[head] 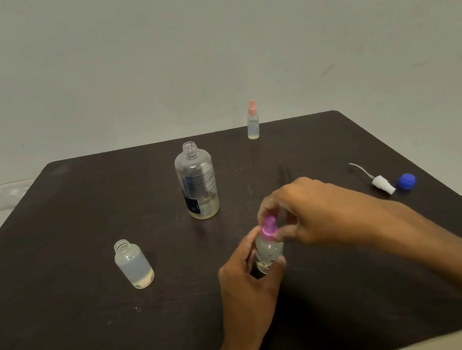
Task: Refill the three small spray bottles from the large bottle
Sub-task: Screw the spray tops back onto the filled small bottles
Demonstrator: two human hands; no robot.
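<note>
The left hand (247, 289) is gripping the near spray bottle (269, 255) while the right hand (307, 215) is pinching its purple sprayer top (269, 226), probably twisting it; whether on or off is unclear.

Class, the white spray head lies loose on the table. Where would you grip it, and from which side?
Pinch the white spray head across its stubby body from above. It lies flat on the table, and its thin dip tube would likely bend.
</note>
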